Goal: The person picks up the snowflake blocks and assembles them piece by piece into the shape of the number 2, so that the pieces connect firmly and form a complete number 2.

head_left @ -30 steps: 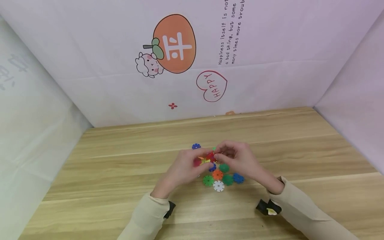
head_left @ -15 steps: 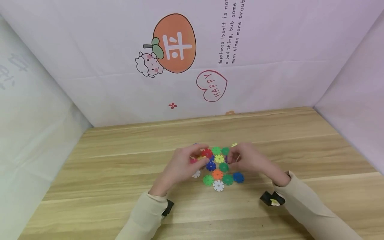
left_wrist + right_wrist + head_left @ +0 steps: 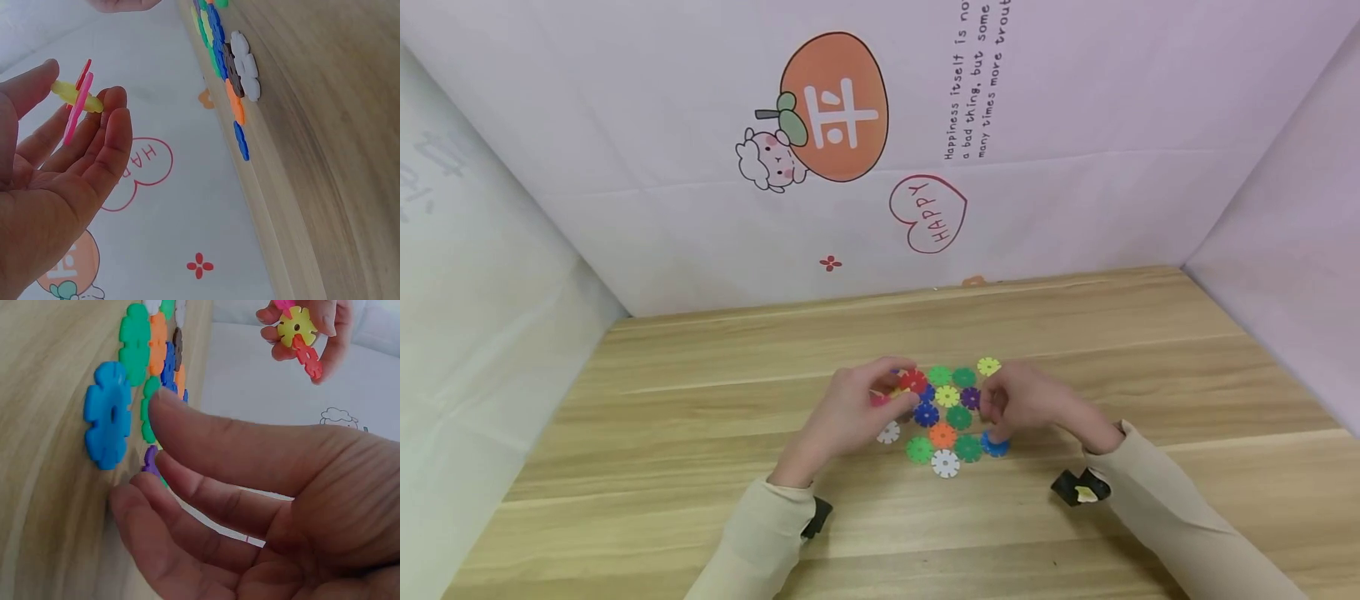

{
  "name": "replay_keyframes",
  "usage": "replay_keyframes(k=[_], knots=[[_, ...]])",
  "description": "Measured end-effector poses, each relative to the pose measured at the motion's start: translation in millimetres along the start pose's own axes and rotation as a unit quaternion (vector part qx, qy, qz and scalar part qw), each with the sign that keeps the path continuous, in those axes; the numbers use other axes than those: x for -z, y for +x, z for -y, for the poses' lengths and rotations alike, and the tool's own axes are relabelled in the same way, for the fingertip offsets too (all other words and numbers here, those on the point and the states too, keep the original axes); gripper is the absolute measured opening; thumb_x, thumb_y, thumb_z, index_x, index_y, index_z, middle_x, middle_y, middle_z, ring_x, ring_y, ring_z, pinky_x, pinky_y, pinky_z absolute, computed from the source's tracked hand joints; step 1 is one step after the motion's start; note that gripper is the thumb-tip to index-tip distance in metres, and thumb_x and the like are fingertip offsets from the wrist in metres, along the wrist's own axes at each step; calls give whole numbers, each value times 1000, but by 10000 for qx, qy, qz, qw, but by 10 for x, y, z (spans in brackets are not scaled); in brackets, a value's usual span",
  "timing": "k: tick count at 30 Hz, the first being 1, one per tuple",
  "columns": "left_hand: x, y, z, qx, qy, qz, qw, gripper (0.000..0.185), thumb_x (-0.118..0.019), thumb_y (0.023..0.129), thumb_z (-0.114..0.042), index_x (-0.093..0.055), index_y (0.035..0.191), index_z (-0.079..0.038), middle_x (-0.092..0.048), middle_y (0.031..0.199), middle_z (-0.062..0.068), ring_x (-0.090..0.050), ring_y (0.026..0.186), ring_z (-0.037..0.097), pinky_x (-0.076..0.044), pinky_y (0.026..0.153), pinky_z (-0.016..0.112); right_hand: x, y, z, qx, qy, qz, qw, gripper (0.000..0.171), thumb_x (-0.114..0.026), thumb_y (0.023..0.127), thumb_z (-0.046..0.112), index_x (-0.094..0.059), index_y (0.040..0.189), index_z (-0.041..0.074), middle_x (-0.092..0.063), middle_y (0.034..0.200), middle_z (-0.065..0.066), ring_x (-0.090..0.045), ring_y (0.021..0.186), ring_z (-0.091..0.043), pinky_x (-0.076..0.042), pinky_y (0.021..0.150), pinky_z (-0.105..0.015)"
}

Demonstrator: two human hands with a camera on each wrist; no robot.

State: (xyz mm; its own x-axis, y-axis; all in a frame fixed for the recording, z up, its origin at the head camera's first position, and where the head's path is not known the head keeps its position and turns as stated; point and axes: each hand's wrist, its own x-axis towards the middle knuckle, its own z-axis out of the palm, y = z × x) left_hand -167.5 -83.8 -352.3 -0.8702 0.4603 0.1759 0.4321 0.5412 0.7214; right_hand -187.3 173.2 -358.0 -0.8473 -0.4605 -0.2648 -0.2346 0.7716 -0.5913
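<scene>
My left hand (image 3: 846,412) pinches a yellow snowflake disc (image 3: 70,94) between thumb and fingers. A pink disc (image 3: 79,109) and a red disc (image 3: 309,359) are slotted into the yellow one, and the joined piece is held up off the table. My right hand (image 3: 1030,398) hovers low at the right side of the loose discs, its fingers relaxed and apart with nothing between them. Its thumb is close to a light blue disc (image 3: 107,415), and a purple disc (image 3: 970,398) lies just beyond the fingertips.
Several loose snowflake discs lie flat on the wooden table (image 3: 700,417), among them an orange one (image 3: 943,435), a white one (image 3: 945,463) and a light yellow one (image 3: 988,366). A printed white cloth wall (image 3: 1075,208) rises behind the table.
My right hand has left the red disc beside the left hand and moved right, then slightly down toward the light blue disc. My left hand keeps the joined discs, shifted slightly left.
</scene>
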Motion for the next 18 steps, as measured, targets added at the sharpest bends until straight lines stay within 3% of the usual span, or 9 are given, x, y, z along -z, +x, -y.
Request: replay_keyframes(k=[8, 18], knots=[[2, 2, 25, 94, -23, 54, 9999, 37, -67, 91, -27, -60, 127, -20, -69, 111, 1, -65, 98, 15, -53, 82, 30, -43, -10, -16, -274, 8, 228, 9994, 35, -89, 61, 8, -60, 81, 8, -57, 75, -4, -50, 67, -17, -43, 59, -29], [-1, 3, 43, 100, 9, 25, 9999, 41, -68, 90, -26, -58, 130, -19, -69, 112, 2, -65, 98, 14, -54, 81, 29, -78, -27, 11, 39, 76, 268, 9996, 38, -89, 58, 2, -56, 76, 7, -55, 71, -4, -48, 63, -16, -42, 56, -28]])
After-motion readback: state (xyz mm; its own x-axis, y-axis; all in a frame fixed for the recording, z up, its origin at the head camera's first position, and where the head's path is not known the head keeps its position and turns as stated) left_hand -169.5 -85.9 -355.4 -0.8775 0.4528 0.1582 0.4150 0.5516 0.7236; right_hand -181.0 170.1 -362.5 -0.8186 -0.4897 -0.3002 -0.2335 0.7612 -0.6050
